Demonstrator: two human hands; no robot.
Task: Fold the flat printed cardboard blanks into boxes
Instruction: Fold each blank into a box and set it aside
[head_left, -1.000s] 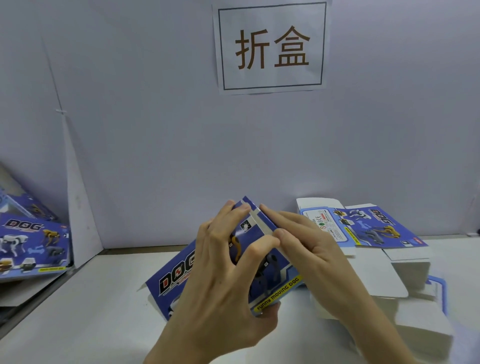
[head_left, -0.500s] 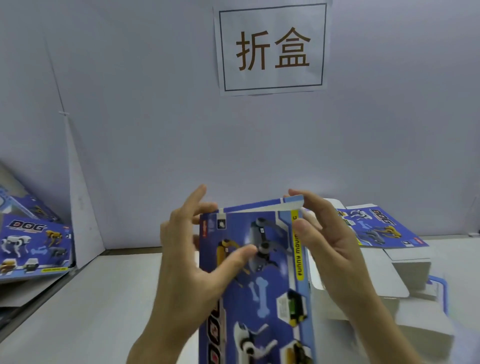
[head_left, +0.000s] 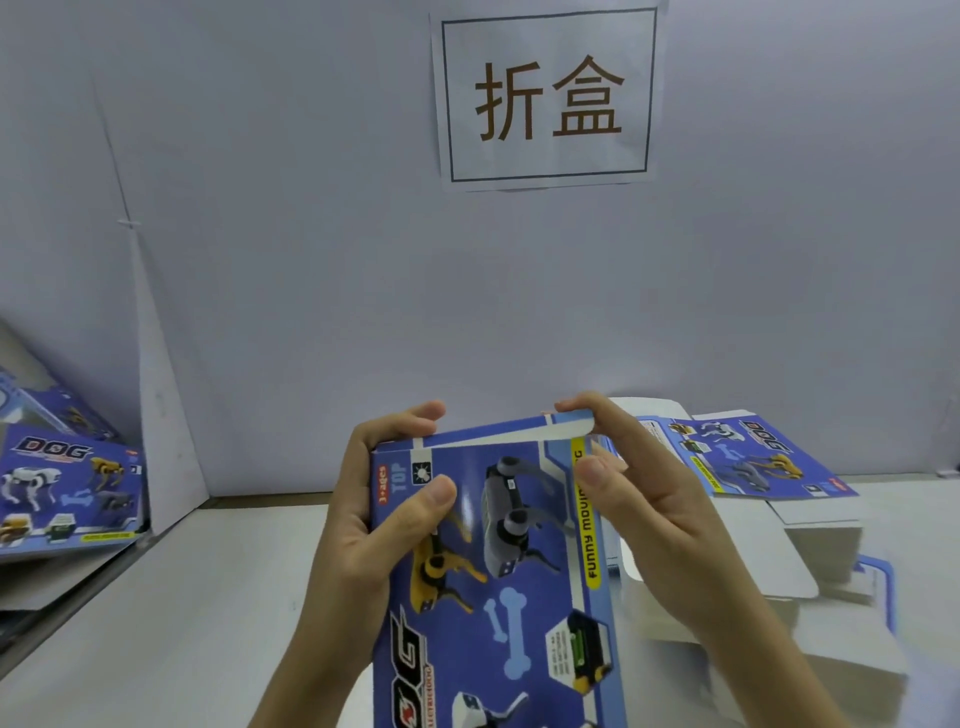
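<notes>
I hold a blue printed "DOG" box (head_left: 498, 587) upright in front of me, its long side running down out of the frame. My left hand (head_left: 374, 525) grips its upper left edge, thumb on the printed face. My right hand (head_left: 639, 514) holds the upper right corner, with fingertips pressing the top end flap (head_left: 498, 434) down; the flap is bent over and a thin gap shows beneath it. A stack of flat blanks (head_left: 737, 462) lies on the table at the right, printed side up on top.
Folded "DOG" boxes (head_left: 67, 499) lean in a pile at the far left. White undersides of more blanks (head_left: 810, 566) spread over the right side of the white table (head_left: 197, 613). A paper sign (head_left: 545, 96) hangs on the grey wall behind.
The box has been turned from lying tilted over the table to standing upright with its end up. Both hands shifted to the top end, and the top flap is bent further down.
</notes>
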